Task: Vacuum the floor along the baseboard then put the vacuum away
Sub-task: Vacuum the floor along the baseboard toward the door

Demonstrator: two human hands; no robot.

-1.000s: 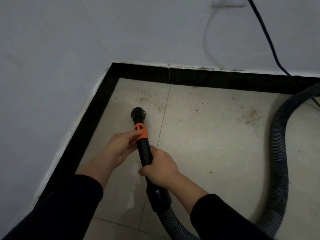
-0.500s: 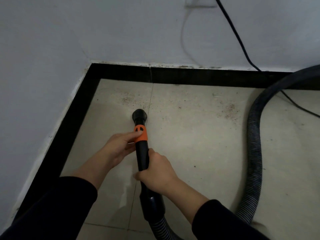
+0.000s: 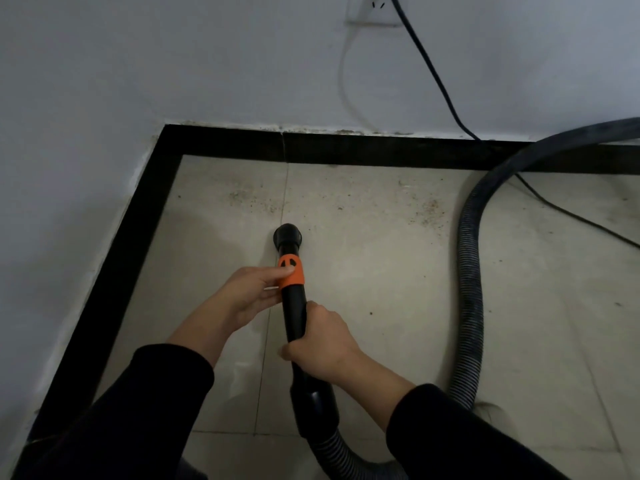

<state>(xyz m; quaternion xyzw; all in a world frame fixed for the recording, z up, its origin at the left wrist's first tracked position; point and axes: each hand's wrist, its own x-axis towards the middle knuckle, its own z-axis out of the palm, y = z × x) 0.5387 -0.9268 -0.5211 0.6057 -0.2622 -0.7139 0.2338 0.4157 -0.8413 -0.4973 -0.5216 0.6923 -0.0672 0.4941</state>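
Observation:
A black vacuum wand (image 3: 294, 313) with an orange collar (image 3: 292, 270) points at the pale tiled floor (image 3: 374, 271), its round nozzle (image 3: 289, 234) a short way from the corner. My left hand (image 3: 252, 292) holds the wand at the orange collar, thumb on top. My right hand (image 3: 320, 344) grips the wand lower down, near where the ribbed hose (image 3: 471, 299) joins. A black baseboard (image 3: 381, 152) runs along the far wall and down the left wall. Specks of dirt (image 3: 429, 211) lie on the tiles near the far baseboard.
The ribbed hose loops from behind my right arm up to the right edge. A thin black power cord (image 3: 433, 71) drops from a wall socket (image 3: 375, 8) and trails across the floor at right. White walls meet in the corner at upper left.
The view has shifted, so the corner and baseboard sit lower and further right in frame. The nozzle has drawn back slightly from the corner. Both hands keep their hold on the wand.

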